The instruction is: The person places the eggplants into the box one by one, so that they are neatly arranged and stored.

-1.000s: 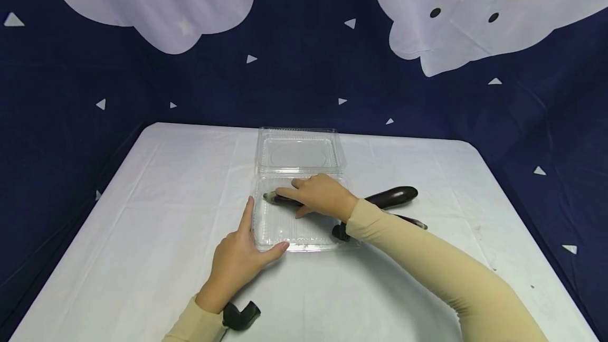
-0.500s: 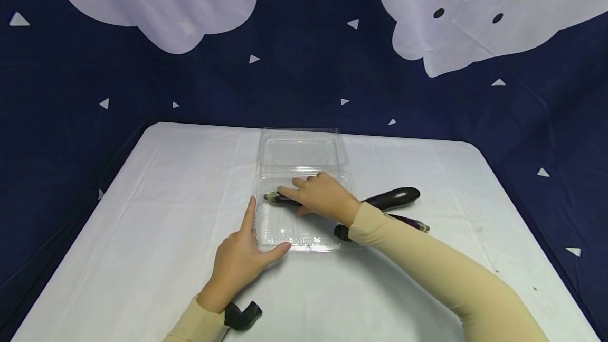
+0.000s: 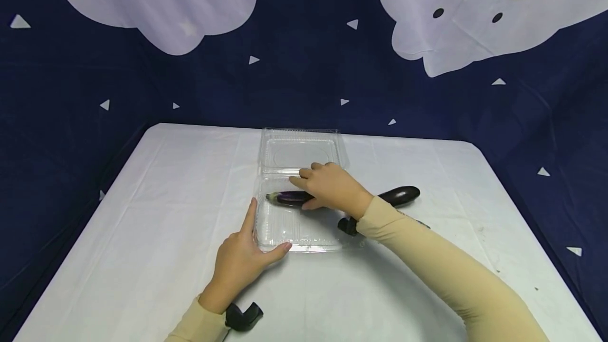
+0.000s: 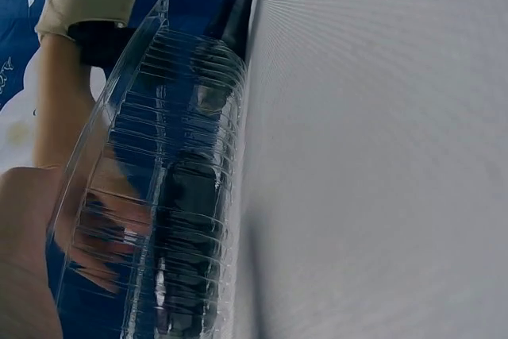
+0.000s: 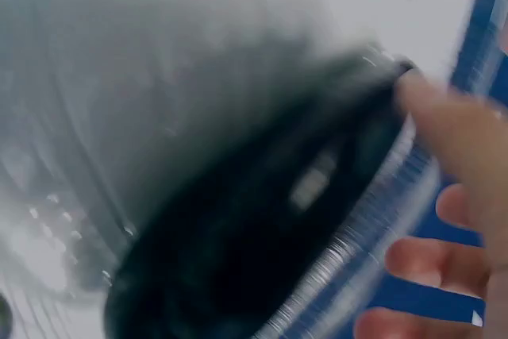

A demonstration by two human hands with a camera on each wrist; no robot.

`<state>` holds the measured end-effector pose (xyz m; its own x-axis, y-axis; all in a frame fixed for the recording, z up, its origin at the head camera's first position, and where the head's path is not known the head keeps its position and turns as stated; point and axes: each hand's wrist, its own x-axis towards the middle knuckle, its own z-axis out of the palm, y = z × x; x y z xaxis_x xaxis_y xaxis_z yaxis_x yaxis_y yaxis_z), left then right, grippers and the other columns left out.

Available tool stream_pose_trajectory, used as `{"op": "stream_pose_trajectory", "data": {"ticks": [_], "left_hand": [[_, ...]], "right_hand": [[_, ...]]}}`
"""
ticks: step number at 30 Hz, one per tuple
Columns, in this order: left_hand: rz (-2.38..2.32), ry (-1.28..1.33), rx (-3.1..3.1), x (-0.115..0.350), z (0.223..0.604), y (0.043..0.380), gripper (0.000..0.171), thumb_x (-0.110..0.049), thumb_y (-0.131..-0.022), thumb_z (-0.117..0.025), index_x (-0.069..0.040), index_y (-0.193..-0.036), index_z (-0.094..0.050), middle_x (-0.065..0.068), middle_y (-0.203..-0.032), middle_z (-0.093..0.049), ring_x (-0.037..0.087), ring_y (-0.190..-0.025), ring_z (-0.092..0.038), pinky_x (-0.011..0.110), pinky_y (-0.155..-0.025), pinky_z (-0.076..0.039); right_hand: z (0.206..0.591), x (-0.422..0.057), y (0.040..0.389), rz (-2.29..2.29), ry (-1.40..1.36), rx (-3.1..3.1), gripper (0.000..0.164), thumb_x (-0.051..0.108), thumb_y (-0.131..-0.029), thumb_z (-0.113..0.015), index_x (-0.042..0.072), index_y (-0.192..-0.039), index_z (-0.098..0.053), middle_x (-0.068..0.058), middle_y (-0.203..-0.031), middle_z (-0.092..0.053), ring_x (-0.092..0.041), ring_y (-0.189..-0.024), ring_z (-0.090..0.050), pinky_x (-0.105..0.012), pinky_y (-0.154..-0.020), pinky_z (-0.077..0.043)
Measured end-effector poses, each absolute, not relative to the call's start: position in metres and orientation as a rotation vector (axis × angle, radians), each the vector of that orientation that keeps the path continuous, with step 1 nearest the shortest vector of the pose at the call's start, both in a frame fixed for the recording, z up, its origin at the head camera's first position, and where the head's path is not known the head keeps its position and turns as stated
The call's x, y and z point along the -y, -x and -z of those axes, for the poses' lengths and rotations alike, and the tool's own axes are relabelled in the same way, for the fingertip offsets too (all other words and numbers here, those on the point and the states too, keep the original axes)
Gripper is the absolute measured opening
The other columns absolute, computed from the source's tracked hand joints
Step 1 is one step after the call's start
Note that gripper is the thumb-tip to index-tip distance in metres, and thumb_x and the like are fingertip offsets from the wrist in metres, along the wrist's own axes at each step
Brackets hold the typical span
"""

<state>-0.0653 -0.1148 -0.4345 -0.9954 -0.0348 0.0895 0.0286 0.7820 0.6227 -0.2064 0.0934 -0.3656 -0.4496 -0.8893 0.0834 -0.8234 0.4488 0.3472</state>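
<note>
A clear plastic clamshell container (image 3: 304, 239) stands with its lid (image 3: 299, 152) folded back. Inside its base lies a dark purple eggplant (image 3: 287, 198), its stem end to the left; the right hand covers its middle. Over that eggplant (image 5: 238, 220) hovers the right hand (image 3: 332, 186), fingers spread, with one digit overlapping its end in the right wrist view. The left hand (image 3: 239, 260) rests at the container's left front corner, thumb along the front and fingers extended up the left side. In the left wrist view, the eggplant (image 4: 186, 228) shows dimly through the ribbed wall.
Right of the container another eggplant (image 3: 401, 195) lies on the white-covered table (image 3: 190, 173). The right sleeve (image 3: 427, 257) hides most of a further dark thing (image 3: 423, 224). Behind the table hangs a navy cloth (image 3: 294, 83) with clouds.
The right hand has shifted right and away from the viewer, its fingers coming off the eggplant, so more of its stem end shows. The left hand stays at the container's corner.
</note>
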Motion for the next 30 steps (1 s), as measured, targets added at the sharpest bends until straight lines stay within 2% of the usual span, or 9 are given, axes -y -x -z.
{"op": "stream_pose_trajectory", "data": {"ticks": [8,11,15,22,27,30], "left_hand": [[1.012,0.008,2.872,0.112,0.432,0.066,0.124,-0.070,-0.068,-0.077,-0.012,-0.160,-0.016,-0.004,-0.048,-0.043,0.012,-0.045,-0.040,0.027,-0.042,-0.033],[1.008,-0.003,2.874,0.113,0.432,0.066,0.124,-0.069,-0.068,-0.078,-0.013,-0.160,-0.016,-0.004,-0.047,-0.042,0.012,-0.045,-0.038,0.028,-0.041,-0.032],[1.001,-0.015,2.876,0.114,0.432,0.066,0.124,-0.068,-0.068,-0.078,-0.013,-0.160,-0.017,-0.005,-0.047,-0.039,0.010,-0.045,-0.034,0.028,-0.041,-0.031],[1.014,-0.038,2.879,0.115,0.433,0.065,0.124,-0.068,-0.068,-0.078,-0.013,-0.160,-0.017,-0.004,-0.048,-0.040,0.012,-0.047,-0.037,0.028,-0.042,-0.032],[1.021,-0.043,2.884,0.114,0.433,0.065,0.124,-0.069,-0.068,-0.078,-0.013,-0.160,-0.017,-0.004,-0.048,-0.041,0.012,-0.047,-0.037,0.028,-0.042,-0.032],[1.018,-0.038,2.883,0.114,0.434,0.065,0.124,-0.069,-0.068,-0.078,-0.013,-0.160,-0.017,-0.005,-0.048,-0.039,0.011,-0.046,-0.036,0.028,-0.041,-0.032]], "right_hand": [[0.337,-0.145,0.200,-0.071,-1.351,2.717,0.069,0.060,-0.085,-0.066,0.021,-0.142,-0.056,0.001,-0.122,-0.065,-0.023,-0.102,-0.063,-0.042,-0.088,-0.053],[0.336,-0.169,0.199,-0.136,-1.283,2.785,0.072,0.062,-0.087,-0.064,0.022,-0.145,-0.052,0.001,-0.127,-0.064,-0.023,-0.107,-0.060,-0.043,-0.092,-0.050],[0.344,-0.202,0.199,-0.205,-1.163,2.841,0.073,0.059,-0.087,-0.066,0.023,-0.147,-0.049,-0.002,-0.129,-0.062,-0.026,-0.113,-0.059,-0.047,-0.096,-0.048],[0.371,-0.245,0.199,-0.252,-1.019,2.986,0.077,0.064,-0.086,-0.064,0.024,-0.149,-0.046,-0.006,-0.127,-0.063,-0.030,-0.111,-0.058,-0.053,-0.093,-0.046],[0.387,-0.258,0.198,-0.214,-0.985,3.040,0.078,0.065,-0.085,-0.064,0.025,-0.150,-0.046,-0.007,-0.123,-0.065,-0.030,-0.105,-0.061,-0.055,-0.086,-0.047],[0.394,-0.262,0.198,-0.215,-0.958,3.057,0.077,0.064,-0.085,-0.065,0.025,-0.149,-0.046,-0.006,-0.120,-0.066,-0.029,-0.105,-0.060,-0.054,-0.086,-0.045]]}}
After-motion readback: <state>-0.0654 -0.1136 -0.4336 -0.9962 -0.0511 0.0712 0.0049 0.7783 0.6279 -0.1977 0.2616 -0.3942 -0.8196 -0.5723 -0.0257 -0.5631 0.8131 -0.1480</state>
